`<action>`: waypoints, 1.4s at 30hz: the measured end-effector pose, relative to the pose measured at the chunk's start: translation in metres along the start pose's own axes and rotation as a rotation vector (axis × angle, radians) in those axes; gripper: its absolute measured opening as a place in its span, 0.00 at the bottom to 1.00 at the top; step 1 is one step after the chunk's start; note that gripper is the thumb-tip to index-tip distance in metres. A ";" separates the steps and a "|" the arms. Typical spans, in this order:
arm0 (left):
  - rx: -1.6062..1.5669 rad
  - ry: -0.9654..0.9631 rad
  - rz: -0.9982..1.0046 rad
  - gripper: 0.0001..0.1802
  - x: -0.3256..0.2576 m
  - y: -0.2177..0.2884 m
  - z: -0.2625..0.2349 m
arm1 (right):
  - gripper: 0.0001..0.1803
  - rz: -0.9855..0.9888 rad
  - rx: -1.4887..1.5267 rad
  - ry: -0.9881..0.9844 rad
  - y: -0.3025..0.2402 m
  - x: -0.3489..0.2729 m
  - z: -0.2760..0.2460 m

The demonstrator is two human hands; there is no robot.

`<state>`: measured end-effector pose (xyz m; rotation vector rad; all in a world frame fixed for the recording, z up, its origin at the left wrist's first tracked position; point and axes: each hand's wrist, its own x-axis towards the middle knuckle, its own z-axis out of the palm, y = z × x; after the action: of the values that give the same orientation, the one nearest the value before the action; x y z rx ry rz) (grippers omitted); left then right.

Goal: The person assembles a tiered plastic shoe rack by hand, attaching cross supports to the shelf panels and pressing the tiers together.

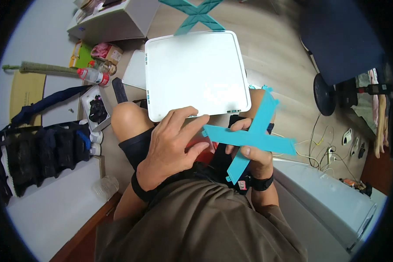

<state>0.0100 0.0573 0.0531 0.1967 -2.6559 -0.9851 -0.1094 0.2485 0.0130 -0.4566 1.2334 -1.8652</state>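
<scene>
My right hand [258,160] grips a turquoise X-shaped plastic piece [254,139] near its middle, thumb on top and fingers around its arms. Small tabs stick out at the ends of the piece. Left of it, my left hand [172,144] is open with its fingers apart, fingertips over the near edge of a white rounded-corner panel [192,72]. Whether they press on the panel I cannot tell. Slots with small coloured marks line the panel's edges. Beyond its far edge lies a second turquoise X-shaped piece [199,17]. Something red [210,150] shows partly between my hands.
At left are plastic bottles [91,76], a dark folded umbrella [48,106], a white box with a black bag [97,107] and a shoe rack [43,153]. A white cabinet [113,19] stands far left. Cables [323,150] and a dark blue chair [340,39] are at right.
</scene>
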 end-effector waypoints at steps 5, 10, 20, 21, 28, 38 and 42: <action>0.031 -0.032 0.079 0.26 -0.008 0.002 0.006 | 0.29 0.044 0.055 -0.086 0.006 0.003 -0.001; 0.046 -0.021 0.096 0.23 -0.020 0.002 0.012 | 0.27 0.064 0.008 -0.163 0.003 0.005 0.004; 0.006 0.019 0.057 0.26 -0.032 0.003 0.016 | 0.29 0.113 0.026 -0.126 0.003 0.006 0.014; -0.009 0.020 0.054 0.26 -0.032 0.003 0.016 | 0.30 0.128 0.016 -0.118 0.004 0.007 0.013; 0.011 0.018 0.047 0.28 -0.032 0.000 0.017 | 0.35 0.061 0.030 -0.149 0.012 0.011 0.018; 0.053 0.121 0.068 0.29 -0.036 0.001 0.018 | 0.48 0.136 0.113 -0.139 0.010 0.010 0.023; 0.215 0.329 0.184 0.29 -0.041 0.003 0.013 | 0.49 0.166 0.170 -0.061 0.014 0.002 0.024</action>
<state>0.0443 0.0775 0.0363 0.1430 -2.4191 -0.5551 -0.0879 0.2307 0.0112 -0.3070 1.0306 -1.7829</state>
